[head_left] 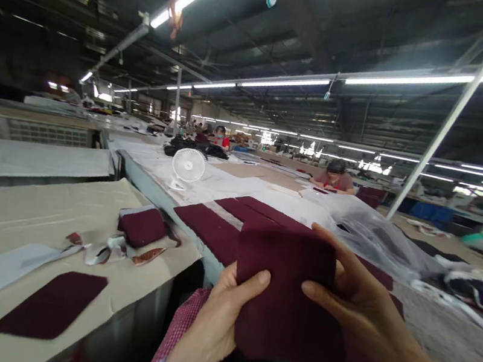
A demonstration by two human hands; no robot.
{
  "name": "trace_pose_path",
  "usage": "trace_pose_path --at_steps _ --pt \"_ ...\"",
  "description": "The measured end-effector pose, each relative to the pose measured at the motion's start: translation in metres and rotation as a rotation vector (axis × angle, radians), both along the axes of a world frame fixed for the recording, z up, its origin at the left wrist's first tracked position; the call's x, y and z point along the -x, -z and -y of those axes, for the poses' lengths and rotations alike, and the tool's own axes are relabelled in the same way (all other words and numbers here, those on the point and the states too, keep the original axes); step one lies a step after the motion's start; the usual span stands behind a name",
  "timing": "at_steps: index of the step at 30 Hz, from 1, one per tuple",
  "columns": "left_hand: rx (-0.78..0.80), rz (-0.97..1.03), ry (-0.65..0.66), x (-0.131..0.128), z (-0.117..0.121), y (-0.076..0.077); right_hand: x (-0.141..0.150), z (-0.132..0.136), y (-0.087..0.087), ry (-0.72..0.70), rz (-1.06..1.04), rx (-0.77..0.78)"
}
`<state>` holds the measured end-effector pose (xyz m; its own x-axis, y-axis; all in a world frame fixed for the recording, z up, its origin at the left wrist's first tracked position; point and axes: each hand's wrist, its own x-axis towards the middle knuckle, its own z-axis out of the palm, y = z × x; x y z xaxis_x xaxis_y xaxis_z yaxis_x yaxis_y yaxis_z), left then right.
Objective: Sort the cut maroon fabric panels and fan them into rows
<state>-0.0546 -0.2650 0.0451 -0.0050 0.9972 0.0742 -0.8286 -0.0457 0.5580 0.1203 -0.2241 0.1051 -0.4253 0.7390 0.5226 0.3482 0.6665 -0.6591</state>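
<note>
Look at this, both hands are up and busy with a soft, dark maroon fabric panel [283,291], held right out in front of the wearer! The left hand [214,323] has its grip clenched on the panel's near edge, thumb pressed flat across the front and the fingers out of sight behind the cloth. On the far side, the right hand [364,304] is grasping the opposite edge, with its long fingers [332,247] curling around onto the face of the fabric. Neither grip is released.

To the left of the panel sits a beige cloth-covered counter [10,218], carrying a rounded dark maroon fabric patch [50,304], a flat white paper pattern piece [2,268], a small folded maroon fabric piece [142,226] and some crumpled white and rust-coloured scraps [106,251]. Straight ahead of the panel, a long white-topped counter [241,184] has dark maroon fabric strips [210,231] laid out across it, with a round white plastic desk fan [188,164] standing beyond them. Farther ahead of the panel, a seated co-worker in a dusky pink top [334,180] bends over the work, and to the right of the panel, crinkled clear plastic sheeting [379,239] spills toward a heap of white and dark garments [476,291]
</note>
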Motion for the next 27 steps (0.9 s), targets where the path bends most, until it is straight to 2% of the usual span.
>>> trace_pose_path --at_steps 4,9,12,16,18,23,27 --pt "-0.015 0.108 0.055 0.008 -0.005 -0.008 0.004 -0.006 -0.005 0.019 0.080 -0.116" --pt "0.053 0.208 -0.021 0.013 -0.005 0.002 0.014 -0.016 0.000 -0.054 0.192 -0.177" --pt "0.012 0.195 -0.049 0.019 0.001 0.009 0.020 -0.020 0.001 -0.114 0.213 -0.108" --pt "-0.048 0.153 -0.098 0.027 0.009 0.014 0.029 -0.020 -0.005 -0.231 0.164 0.127" --pt "-0.048 0.144 -0.127 0.030 0.013 0.014 0.034 -0.018 -0.009 -0.255 0.164 0.189" --pt "-0.051 0.130 -0.223 0.032 0.019 0.012 0.041 -0.014 -0.013 -0.234 0.116 0.136" --pt "-0.081 0.129 -0.216 0.032 0.022 0.010 0.043 -0.016 -0.012 -0.202 0.100 0.058"
